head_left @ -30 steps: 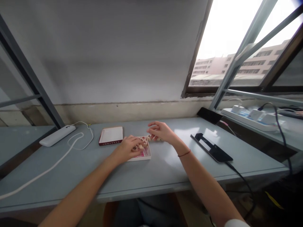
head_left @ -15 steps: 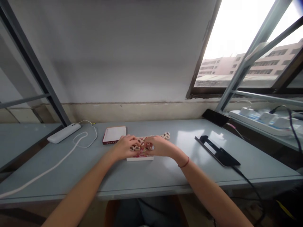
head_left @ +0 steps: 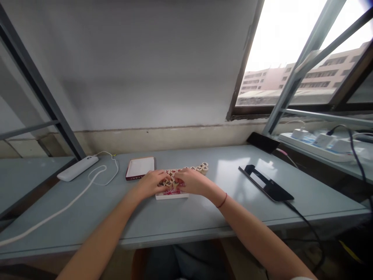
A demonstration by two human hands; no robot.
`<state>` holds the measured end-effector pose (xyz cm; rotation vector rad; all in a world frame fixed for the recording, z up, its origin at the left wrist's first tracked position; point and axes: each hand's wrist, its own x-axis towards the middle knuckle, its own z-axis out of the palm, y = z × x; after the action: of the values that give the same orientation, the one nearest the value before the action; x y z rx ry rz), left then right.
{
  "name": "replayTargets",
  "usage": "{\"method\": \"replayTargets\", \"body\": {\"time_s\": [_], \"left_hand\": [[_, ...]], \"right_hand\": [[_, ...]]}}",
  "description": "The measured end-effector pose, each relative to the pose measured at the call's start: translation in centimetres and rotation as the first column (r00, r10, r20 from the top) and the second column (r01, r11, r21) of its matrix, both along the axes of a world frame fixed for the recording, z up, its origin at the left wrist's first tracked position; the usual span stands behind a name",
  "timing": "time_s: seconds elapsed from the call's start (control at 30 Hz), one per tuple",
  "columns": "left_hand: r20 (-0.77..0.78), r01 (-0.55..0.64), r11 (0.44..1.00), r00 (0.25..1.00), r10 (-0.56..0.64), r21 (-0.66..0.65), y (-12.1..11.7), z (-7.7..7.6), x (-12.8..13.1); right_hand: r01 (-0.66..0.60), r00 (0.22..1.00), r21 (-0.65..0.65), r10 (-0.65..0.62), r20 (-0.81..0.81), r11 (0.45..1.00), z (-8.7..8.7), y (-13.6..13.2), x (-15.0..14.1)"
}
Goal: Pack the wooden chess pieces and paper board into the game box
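Note:
A shallow white box (head_left: pixel 171 197) with pink-red print inside stands on the desk and holds several round Chinese chess pieces (head_left: pixel 168 183) with red or black characters. My left hand (head_left: pixel 151 182) lies over the box's left side, its thumb and fingers closed around pieces at the near row. From the right, my right hand (head_left: pixel 194 181) reaches in with fingertips pinched on a Chinese chess piece (head_left: pixel 175 184) beside that row. Behind the right hand, more loose pieces (head_left: pixel 204 166) sit on the desk in a line. The right fingers partly hide the box's right side.
A red-edged box lid (head_left: pixel 141 167) lies inner side up at the back left. Further left are a white power bank (head_left: pixel 78 168) and its cable. On the right lie a black tablet or phone (head_left: pixel 265 183) with a cable, another dark device (head_left: pixel 262 143), and a power strip (head_left: pixel 314 146).
My right hand came from the loose pieces behind the box into the box with a piece, then moved slightly left against the row. My left hand stayed over the box's left side.

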<state>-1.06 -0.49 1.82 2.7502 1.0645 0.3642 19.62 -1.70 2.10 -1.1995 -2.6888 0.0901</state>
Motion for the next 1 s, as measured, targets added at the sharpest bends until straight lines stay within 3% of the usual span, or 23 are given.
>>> {"method": "replayTargets", "body": {"time_s": [0.13, 0.23, 0.4, 0.5, 0.63, 1.0], "left_hand": [[-0.011, 0.012, 1.0, 1.0, -0.012, 0.011, 0.2, -0.3, 0.1], [-0.027, -0.013, 1.0, 1.0, 0.013, 0.022, 0.1, -0.3, 0.2], [-0.025, -0.09, 0.995, 0.996, 0.091, 0.034, -0.4, -0.1, 0.3], [-0.01, -0.098, 0.995, 0.995, 0.098, 0.016, -0.6, 0.2, 0.3], [-0.002, -0.12, 0.993, 0.993, 0.12, 0.009, -0.7, 0.5, 0.4], [0.009, -0.15, 0.989, 0.989, 0.15, 0.001, -0.6, 0.4, 0.3]], "right_hand": [[-0.01, 0.999, -0.003, 0.01, -0.034, 1.0, 0.0, 0.0, -0.2], [0.011, 0.984, -0.052, -0.02, -0.175, 0.999, 0.3, 0.9, 1.2], [0.336, 0.872, -0.013, -0.316, -0.373, 0.942, 0.6, 4.4, 6.7], [0.344, 0.852, -0.246, -0.412, -0.323, 0.906, 0.1, 6.0, 9.3], [0.364, 0.823, -0.482, -0.517, -0.234, 0.797, -0.6, 6.6, 10.1], [0.521, 0.755, -0.504, -0.647, -0.105, 0.689, -0.2, 6.0, 11.1]]}}
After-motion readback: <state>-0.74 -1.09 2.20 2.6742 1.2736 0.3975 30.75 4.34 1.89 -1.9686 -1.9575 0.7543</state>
